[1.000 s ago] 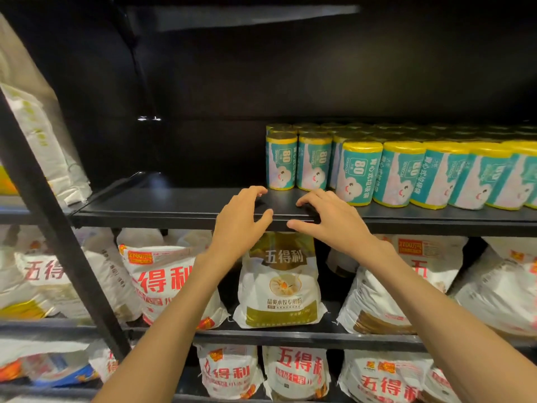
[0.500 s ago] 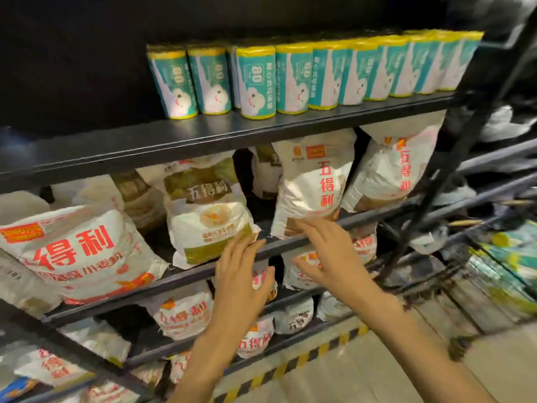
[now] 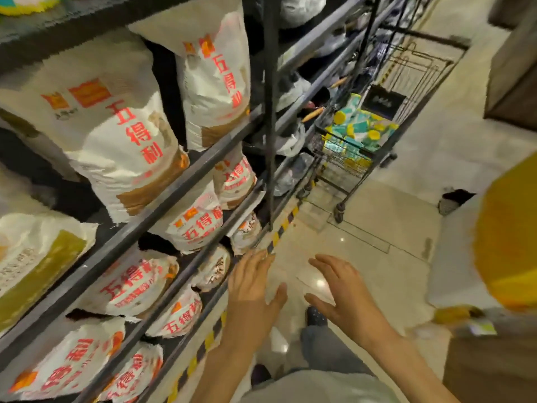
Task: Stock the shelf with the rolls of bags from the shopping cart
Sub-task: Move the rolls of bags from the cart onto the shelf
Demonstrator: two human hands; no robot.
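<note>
Right now, hands: both are empty, held out side by side over the floor (image 3: 377,216), palms down
Left hand (image 3: 252,286): fingers straight and slightly spread, holding nothing, its fingertips near the striped yellow-and-black edge (image 3: 283,225) at the foot of the shelving
Right hand (image 3: 340,292): fingers relaxed and apart, thumb out toward the left hand, touching nothing
Rolls of bags (image 3: 360,126): teal wrappers with yellow ends, piled in the shopping cart (image 3: 345,167), well apart from both hands, up the aisle ahead of them and slightly to the right
Shopping cart: dark wire basket on castors, standing just beside the shelf unit's far end
Shelf (image 3: 162,196): dark metal tiers running along the left, past the left hand
Flour sacks (image 3: 116,132): white with red lettering, filling the tiers nearest the hands; none touched
Upper left corner: a sliver of teal and yellow on the top tier, too cut off to identify
Right edge: a blurred yellow and white shape (image 3: 499,245), unclear what it is
</note>
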